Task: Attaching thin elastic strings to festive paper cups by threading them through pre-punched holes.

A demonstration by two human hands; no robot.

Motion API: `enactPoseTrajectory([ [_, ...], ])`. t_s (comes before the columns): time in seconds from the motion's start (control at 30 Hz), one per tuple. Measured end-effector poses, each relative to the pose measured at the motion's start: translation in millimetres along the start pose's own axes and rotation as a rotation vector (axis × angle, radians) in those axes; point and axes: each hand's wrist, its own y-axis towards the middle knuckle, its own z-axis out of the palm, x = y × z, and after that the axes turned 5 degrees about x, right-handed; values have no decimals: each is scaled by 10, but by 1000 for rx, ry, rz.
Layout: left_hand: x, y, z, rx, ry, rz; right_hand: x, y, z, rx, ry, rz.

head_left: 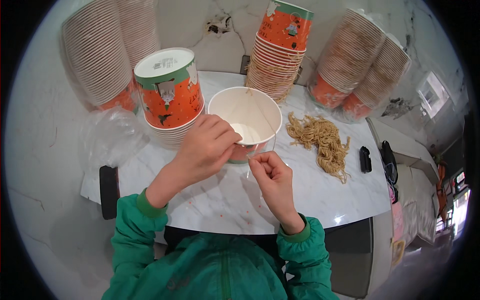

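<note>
A white-lined paper bucket (232, 107) with an orange and green outside stands upright in front of me. My left hand (207, 142) grips its near left rim, fingers bent over the edge. My right hand (274, 182) is closed in a pinch at the bucket's near right side, on a thin tan string (274, 137). That string crosses the bucket's mouth from the far rim and comes down over the right rim. The fingertips hide its end. A tangled heap of tan strings (322, 142) lies to the right of the bucket.
Upside-down bucket stacks stand at left (167, 102) and back (275, 62), the back one with strings about it. Plastic-wrapped bucket stacks flank the table at left (95, 55) and right (350, 65). A dark phone-like object (108, 192) and a small black object (365, 159) lie near the edges.
</note>
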Motion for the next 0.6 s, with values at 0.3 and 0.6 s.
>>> enactPoseTrajectory([
  [0.3,-184,113,80,24,-124,-46,-147,49,-62,-132,48,-23],
  [0.6,-244,118,90,57,-133,-71,-211,95,-38,-141,34,-115],
])
